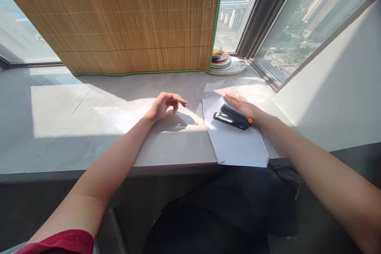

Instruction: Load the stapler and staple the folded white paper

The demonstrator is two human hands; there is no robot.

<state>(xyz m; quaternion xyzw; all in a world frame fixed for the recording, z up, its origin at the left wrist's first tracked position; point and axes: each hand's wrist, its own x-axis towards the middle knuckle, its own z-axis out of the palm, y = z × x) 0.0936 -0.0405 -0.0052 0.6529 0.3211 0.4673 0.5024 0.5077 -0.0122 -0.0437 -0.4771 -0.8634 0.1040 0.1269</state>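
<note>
Head view: the left hand (166, 105) is raised over the pale stone-like counter (175, 147), fingers loosely curled and holding nothing. The right hand (245, 107) lies with fingers extended at the upper edge of the white paper sheets (238, 147), apparently pressing them flat. Just beside it, the black stapler with an orange end (233, 117) rests on the paper.

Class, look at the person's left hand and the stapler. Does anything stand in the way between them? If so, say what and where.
Nothing visible blocks the left hand from the stapler. Between them are only the sill and the paper's left side. The right hand lies on the stapler's far side, outside that path.
</note>
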